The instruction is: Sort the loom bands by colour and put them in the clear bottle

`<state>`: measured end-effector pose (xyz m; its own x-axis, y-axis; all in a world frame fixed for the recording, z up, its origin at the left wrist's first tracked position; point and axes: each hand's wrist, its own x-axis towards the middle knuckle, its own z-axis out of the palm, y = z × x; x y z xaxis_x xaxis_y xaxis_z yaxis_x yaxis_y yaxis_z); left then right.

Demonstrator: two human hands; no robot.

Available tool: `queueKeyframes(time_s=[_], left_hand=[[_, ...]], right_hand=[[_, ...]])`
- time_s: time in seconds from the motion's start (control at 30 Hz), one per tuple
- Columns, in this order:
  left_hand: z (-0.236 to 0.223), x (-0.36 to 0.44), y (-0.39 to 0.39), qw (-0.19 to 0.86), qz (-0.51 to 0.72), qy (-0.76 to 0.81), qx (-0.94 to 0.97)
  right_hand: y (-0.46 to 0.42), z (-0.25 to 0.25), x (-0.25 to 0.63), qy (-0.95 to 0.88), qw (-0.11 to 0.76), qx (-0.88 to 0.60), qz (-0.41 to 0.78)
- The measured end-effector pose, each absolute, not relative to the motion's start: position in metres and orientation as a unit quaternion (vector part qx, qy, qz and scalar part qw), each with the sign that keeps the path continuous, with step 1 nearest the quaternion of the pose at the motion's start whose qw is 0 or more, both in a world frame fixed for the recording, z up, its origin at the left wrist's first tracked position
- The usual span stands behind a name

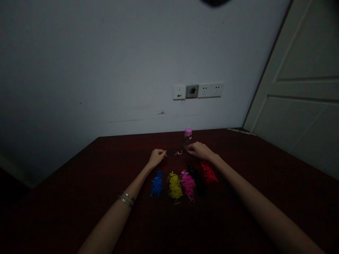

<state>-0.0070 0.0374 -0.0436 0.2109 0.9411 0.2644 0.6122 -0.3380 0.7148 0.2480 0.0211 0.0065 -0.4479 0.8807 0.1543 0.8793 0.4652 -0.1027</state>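
Observation:
My left hand [158, 157] rests on the table with its fingers curled together; anything inside them is too small to make out. My right hand [200, 150] is closed, its fingertips in front of the foot of a clear bottle with a pink lid [188, 132]. Whether they touch the bottle or pinch something small, I cannot tell. Between both hands lies a small multicoloured bunch of bands [178, 153]. Nearer to me are piles of small elastic bands: blue [157, 184], yellow [175, 185], pink [188, 184], black [196, 176] and red [209, 172].
The dark reddish table [106, 162] meets a pale wall [119, 70] at its back edge. Sockets and a switch panel [198, 91] are on the wall above the bottle. A panelled door [299, 106] stands at the right. A thin strip [241, 131] lies at the back right edge.

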Motion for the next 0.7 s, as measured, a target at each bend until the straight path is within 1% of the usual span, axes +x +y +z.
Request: queueKeyframes(time_s=[0.07,0.17,0.27,0.33,0.47,0.53,0.6,0.7], left_hand=[[-0.044,-0.007,0.037,0.239,0.348,0.521,0.742],[-0.043,-0.007,0.036,0.244,0.349,0.518,0.742],[-0.044,-0.007,0.036,0.246,0.348,0.521,0.740],[-0.044,-0.007,0.037,0.248,0.346,0.522,0.739],[-0.045,-0.007,0.037,0.244,0.344,0.521,0.742],[-0.045,-0.008,0.038,0.243,0.342,0.523,0.742],[-0.045,-0.008,0.037,0.242,0.341,0.524,0.742],[-0.045,-0.008,0.037,0.239,0.342,0.521,0.745]], right_hand=[[0.022,0.013,0.254,-0.859,0.090,-0.498,0.079],[0.021,0.019,0.260,-0.864,0.064,-0.461,0.192],[0.020,0.020,0.262,-0.852,0.034,-0.449,0.268],[0.019,0.019,0.262,-0.846,0.025,-0.441,0.297],[0.020,0.017,0.260,-0.854,0.016,-0.415,0.314],[0.019,0.019,0.261,-0.859,0.027,-0.409,0.308],[0.018,0.024,0.263,-0.860,0.060,-0.413,0.294],[0.018,0.032,0.273,-0.851,0.135,-0.442,0.251]])
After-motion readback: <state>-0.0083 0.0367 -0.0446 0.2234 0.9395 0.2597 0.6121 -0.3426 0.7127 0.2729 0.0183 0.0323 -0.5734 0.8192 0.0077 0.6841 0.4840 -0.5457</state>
